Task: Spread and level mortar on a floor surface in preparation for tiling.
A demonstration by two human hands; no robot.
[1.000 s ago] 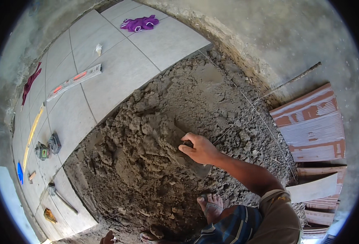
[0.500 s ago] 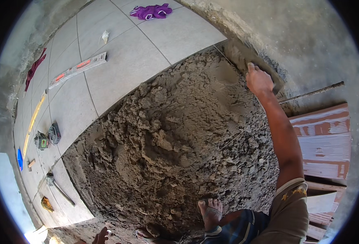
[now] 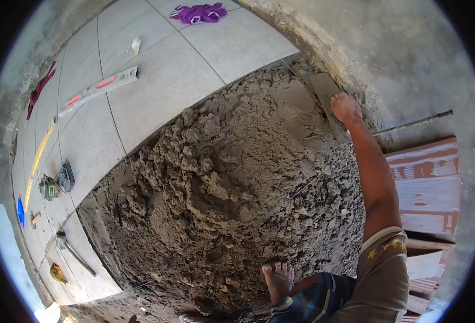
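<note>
Hands: right point(image 3: 346, 109) clenched on trowel point(image 3: 323, 86) | left point(image 3: 133, 319) can't tell (barely visible) | rod point(image 3: 416, 123), tiles point(image 3: 428, 180) nearby

No txt or nos. legible; marks on spirit lvl point(image 3: 98, 91) too small.

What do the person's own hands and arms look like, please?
The right hand is bare; no glove or watch shows. The short, grey-brown sleeve ends above a bare forearm and has a paler hem and yellow stars. Too little of the left hand shows to describe.
</note>
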